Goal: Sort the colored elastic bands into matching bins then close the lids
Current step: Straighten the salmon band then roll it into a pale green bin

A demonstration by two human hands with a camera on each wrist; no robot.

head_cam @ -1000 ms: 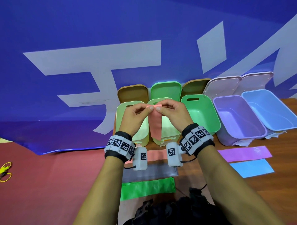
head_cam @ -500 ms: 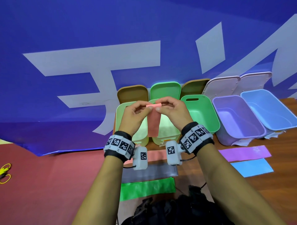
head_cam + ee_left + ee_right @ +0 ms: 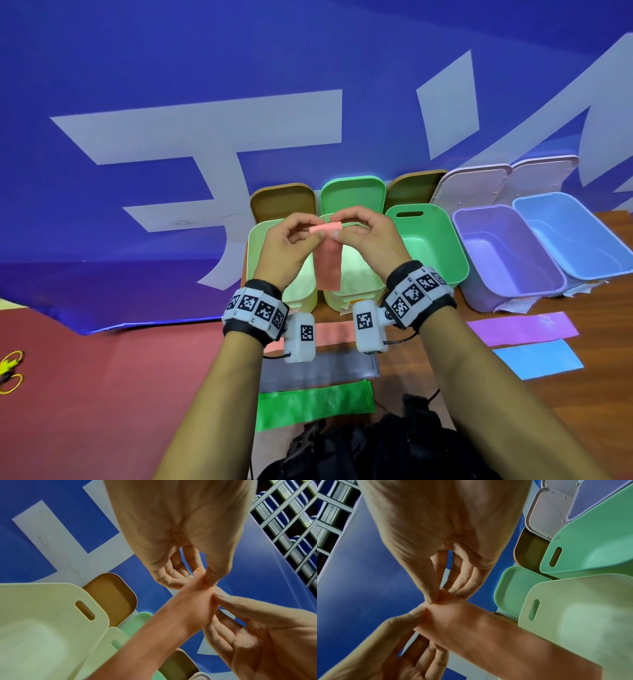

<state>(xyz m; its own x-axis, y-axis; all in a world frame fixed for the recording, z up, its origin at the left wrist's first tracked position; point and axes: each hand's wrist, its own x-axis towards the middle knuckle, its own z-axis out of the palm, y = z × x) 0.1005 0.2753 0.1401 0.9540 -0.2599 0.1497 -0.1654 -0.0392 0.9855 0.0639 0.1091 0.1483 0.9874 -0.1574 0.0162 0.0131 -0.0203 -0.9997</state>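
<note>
A pink elastic band (image 3: 329,263) hangs in the air over the two pale green bins (image 3: 301,291). My left hand (image 3: 291,240) pinches its top left corner and my right hand (image 3: 363,236) pinches the top right corner, both between thumb and forefinger. The top edge is folded over between the fingers. In the left wrist view the pink band (image 3: 171,622) runs down from the pinch; the right wrist view shows the pink band (image 3: 479,632) likewise. On the table lie another pink band (image 3: 334,332), a grey band (image 3: 318,371), a green band (image 3: 313,404), a purple band (image 3: 522,327) and a blue band (image 3: 537,358).
A row of open bins stands against a blue banner: a green bin (image 3: 428,240), a purple bin (image 3: 507,253), a blue bin (image 3: 575,233). Brown, green and pale lids (image 3: 351,193) lean behind them. A black bag (image 3: 359,448) sits near my body. Yellow scissors (image 3: 10,370) lie far left.
The hanging part of the pink band has become shorter as my fingers fold its top edge over. Both hands stay in the same place above the pale green bins.
</note>
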